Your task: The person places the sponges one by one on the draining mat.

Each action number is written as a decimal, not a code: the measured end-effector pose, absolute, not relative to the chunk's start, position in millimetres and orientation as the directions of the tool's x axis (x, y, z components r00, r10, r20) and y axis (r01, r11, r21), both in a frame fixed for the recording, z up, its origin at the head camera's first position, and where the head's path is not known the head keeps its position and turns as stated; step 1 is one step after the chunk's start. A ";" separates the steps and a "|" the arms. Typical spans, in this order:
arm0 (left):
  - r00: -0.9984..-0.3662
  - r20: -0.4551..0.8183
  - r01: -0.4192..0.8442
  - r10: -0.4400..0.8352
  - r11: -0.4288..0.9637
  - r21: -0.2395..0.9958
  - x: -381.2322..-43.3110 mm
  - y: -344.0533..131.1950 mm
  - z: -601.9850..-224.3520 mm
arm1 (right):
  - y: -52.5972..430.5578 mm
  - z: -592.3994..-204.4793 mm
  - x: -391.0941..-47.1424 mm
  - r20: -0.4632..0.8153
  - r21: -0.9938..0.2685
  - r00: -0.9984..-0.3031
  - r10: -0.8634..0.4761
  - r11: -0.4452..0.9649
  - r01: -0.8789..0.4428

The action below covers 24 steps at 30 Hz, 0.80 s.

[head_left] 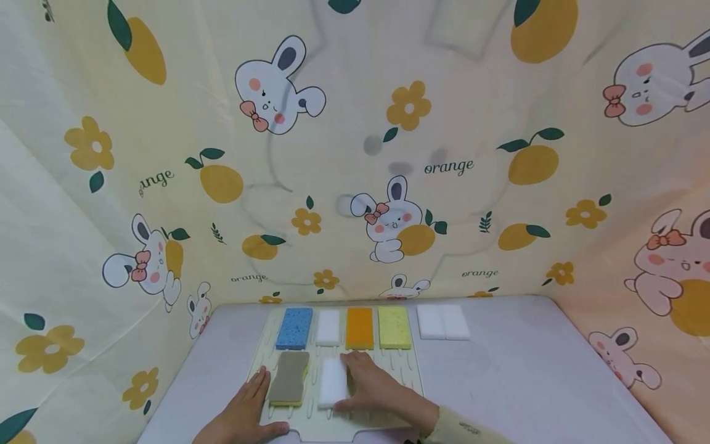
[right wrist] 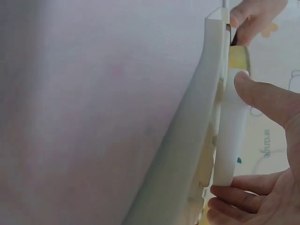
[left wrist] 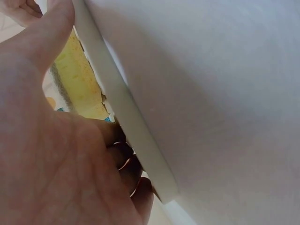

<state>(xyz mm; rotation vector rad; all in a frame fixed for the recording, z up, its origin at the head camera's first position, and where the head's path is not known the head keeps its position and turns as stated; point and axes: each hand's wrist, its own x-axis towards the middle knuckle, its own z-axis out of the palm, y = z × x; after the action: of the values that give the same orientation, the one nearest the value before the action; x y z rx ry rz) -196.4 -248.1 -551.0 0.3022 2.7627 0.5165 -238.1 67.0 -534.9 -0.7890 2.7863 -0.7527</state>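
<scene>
A pale slotted board [head_left: 327, 433] lies on the table with sponges set on it in two rows. In the front row, my right hand [head_left: 373, 385] grips a white sponge [head_left: 333, 382] by its two ends, thumb at the near end and fingers at the far one. The right wrist view shows this white sponge [right wrist: 232, 131] lying right over the board. My left hand [head_left: 241, 408] rests at the board's left edge with extended fingers, thumb at the front edge. Beside those fingers is a sponge with a grey-brown top and yellow underside [head_left: 289, 378].
Along the board's back row sit a blue sponge [head_left: 294, 328], a smaller white sponge [head_left: 328, 327], an orange sponge [head_left: 359, 328] and a yellow-green sponge [head_left: 394, 327]. Two white sponges [head_left: 442, 322] lie side by side off the board's right. A printed curtain [head_left: 333, 246] encloses the table [head_left: 499, 382].
</scene>
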 end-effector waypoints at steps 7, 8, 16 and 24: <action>-0.929 -0.282 0.119 0.239 0.916 0.383 -194.7 -244.3 -546.2 | 61.1 -532.5 -237.2 -0.032 -0.508 -0.856 -0.516 0.746 -0.430; -0.929 -0.285 0.116 0.235 0.918 0.379 -194.7 -244.1 -546.1 | 60.6 -532.2 -237.2 -0.027 -0.501 -0.855 -0.517 0.747 -0.436; -0.930 -0.287 0.113 0.229 0.922 0.369 -195.3 -243.9 -547.3 | 59.0 -534.9 -238.9 -0.037 -0.490 -0.855 -0.517 0.755 -0.435; -0.933 -0.275 0.119 0.232 0.920 0.372 -194.7 -244.9 -547.8 | 57.3 -537.4 -241.1 -0.070 -0.489 -0.860 -0.505 0.769 -0.412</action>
<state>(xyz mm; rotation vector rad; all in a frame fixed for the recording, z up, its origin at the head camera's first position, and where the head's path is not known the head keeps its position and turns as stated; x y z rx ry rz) -194.7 -244.9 -547.8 0.2595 2.7639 0.5076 -241.1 57.3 -537.4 -0.7254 2.7661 -0.6965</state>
